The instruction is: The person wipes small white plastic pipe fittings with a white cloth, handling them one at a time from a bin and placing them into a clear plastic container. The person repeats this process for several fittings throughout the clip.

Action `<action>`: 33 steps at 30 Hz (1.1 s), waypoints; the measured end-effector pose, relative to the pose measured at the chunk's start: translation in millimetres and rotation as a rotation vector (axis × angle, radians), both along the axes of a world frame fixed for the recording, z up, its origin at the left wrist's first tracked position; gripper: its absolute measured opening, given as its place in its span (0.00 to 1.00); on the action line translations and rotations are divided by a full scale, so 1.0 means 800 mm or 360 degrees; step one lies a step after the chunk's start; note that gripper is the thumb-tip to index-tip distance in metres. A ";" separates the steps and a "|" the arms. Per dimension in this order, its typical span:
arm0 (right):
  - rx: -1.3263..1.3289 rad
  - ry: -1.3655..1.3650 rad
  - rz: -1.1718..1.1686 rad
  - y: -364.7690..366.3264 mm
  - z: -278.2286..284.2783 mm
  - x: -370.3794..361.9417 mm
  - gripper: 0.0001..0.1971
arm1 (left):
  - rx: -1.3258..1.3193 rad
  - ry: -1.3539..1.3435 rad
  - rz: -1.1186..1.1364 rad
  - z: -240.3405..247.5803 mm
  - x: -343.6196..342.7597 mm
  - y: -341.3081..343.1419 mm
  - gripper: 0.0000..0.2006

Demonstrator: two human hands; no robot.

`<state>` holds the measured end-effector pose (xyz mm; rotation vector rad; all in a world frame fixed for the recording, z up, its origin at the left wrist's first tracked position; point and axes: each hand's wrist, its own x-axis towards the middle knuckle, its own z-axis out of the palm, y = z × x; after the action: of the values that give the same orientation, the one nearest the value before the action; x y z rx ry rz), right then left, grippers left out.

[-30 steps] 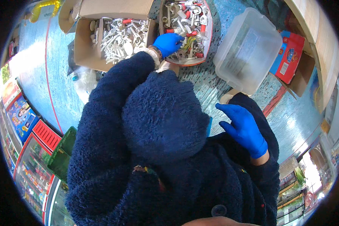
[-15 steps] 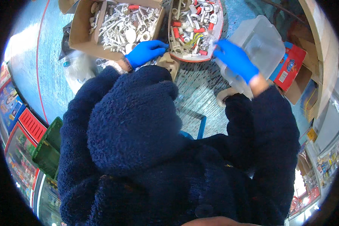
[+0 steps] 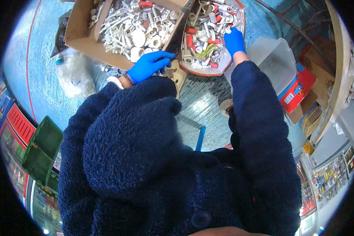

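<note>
My left hand (image 3: 150, 67), in a blue glove, rests just below the near right corner of a cardboard box (image 3: 92, 49). Its fingers point right, loosely stretched, and nothing shows in them. The box holds a heap of white plastic pipe fittings and screw-like pieces (image 3: 139, 38). To its right, my gloved right hand (image 3: 235, 41) is over a boat-shaped bin (image 3: 202, 72) with a red rim. Its fingertips are closed on a small white plastic piece (image 3: 228, 30), whose exact kind I cannot make out. White, grey and red fittings (image 3: 212, 41) and some yellow-green strands (image 3: 207, 52) lie in this bin.
A clear plastic tub (image 3: 277, 63) stands right of the bin, beside a red and blue carton (image 3: 299, 88). A clear plastic bag (image 3: 75, 74) lies left, above a green crate (image 3: 42, 147). Between my arms is a blue metal bar (image 3: 201, 138). My shoe tips show on the blue floor.
My right hand has moved from the clear tub up and inward over the red-rimmed bin, its fingers now closed on a white piece. My left hand stays by the box corner. The view has shifted slightly.
</note>
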<state>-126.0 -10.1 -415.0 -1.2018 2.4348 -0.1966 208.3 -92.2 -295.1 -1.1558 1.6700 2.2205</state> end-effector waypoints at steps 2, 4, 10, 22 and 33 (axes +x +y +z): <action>-0.0044 -0.0246 -0.0217 0.015 0.001 0.011 0.12 | 0.0175 -0.0003 0.0049 0.001 -0.002 -0.003 0.15; 0.0044 -0.0468 -0.0215 0.029 0.005 0.021 0.14 | 0.0257 0.0138 0.0094 0.005 -0.006 -0.004 0.16; -0.0384 -0.0662 -0.0263 0.032 0.009 0.049 0.12 | 0.0371 0.0254 0.0023 0.018 -0.023 -0.001 0.17; -0.0508 -0.1922 -0.0953 0.047 0.081 0.057 0.14 | 0.0662 0.0331 0.0070 -0.001 -0.044 -0.007 0.18; -0.0427 -0.1554 -0.0073 0.022 0.156 0.132 0.14 | 0.0576 0.0099 0.0208 0.007 -0.048 -0.007 0.23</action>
<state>-20.5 7.7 -290.4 -0.8390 1.5919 -0.9067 169.6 -98.1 -289.3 -1.1356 1.1684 2.5232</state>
